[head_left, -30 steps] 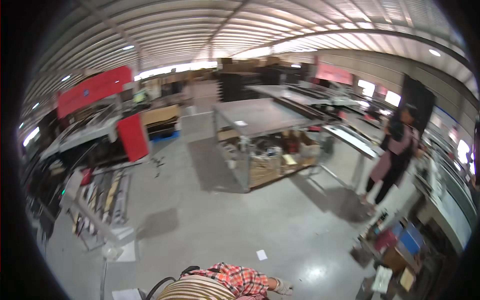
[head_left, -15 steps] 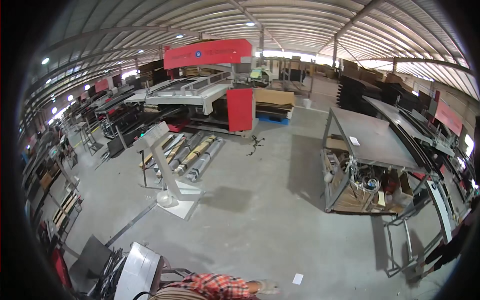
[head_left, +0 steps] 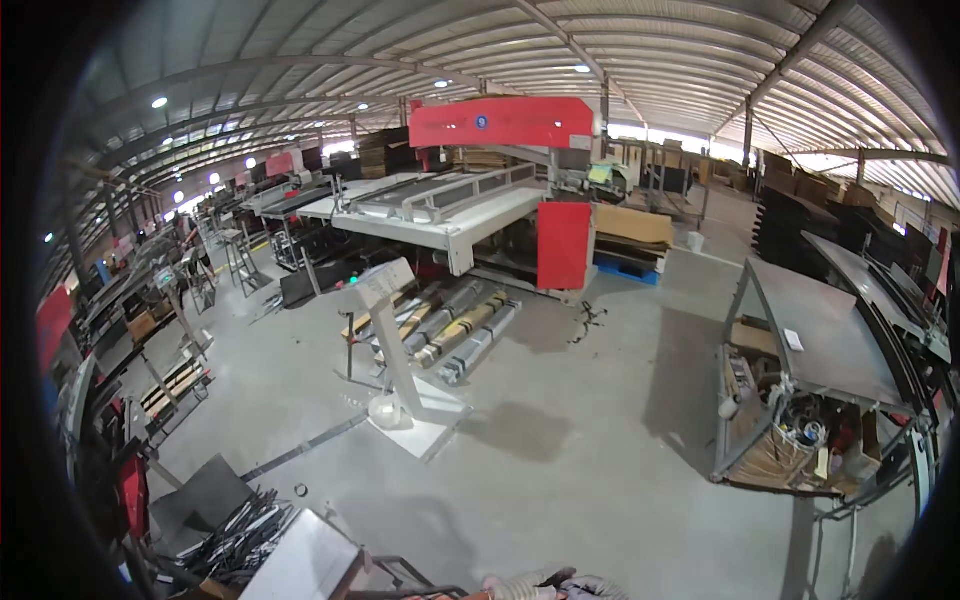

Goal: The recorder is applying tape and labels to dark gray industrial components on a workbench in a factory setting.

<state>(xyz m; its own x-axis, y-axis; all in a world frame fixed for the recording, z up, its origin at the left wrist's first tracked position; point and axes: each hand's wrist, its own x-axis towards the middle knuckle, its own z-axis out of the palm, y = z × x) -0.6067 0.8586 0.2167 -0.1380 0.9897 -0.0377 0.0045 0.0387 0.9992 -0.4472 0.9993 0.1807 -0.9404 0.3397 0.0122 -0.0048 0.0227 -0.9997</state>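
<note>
At the bottom edge my left hand (head_left: 522,589), in a pale knitted glove, reaches in from the left. Close beside it is a second pale glove shape, my right hand (head_left: 592,588), with a dark patch between the two. The frame cuts both off, and their fingers are too hidden to show a grip. Left of my hands stands a pale metal-topped box or cabinet (head_left: 305,560). Beyond it a heap of dark strip offcuts (head_left: 235,535) lies by a dark flat panel (head_left: 203,498).
A slanted control stand (head_left: 390,340) rises from a white floor plate. Wrapped long bundles (head_left: 465,325) lie behind it, before a large red-and-white machine (head_left: 500,125). At right is a metal workbench (head_left: 830,320) with a cluttered lower shelf. Black cable (head_left: 588,320) lies on the floor.
The view has swung left, so the scene sits further right and lower. The plaid sleeve has mostly dropped out, and a second gloved hand now shows beside the first. The white floor card has left view.
</note>
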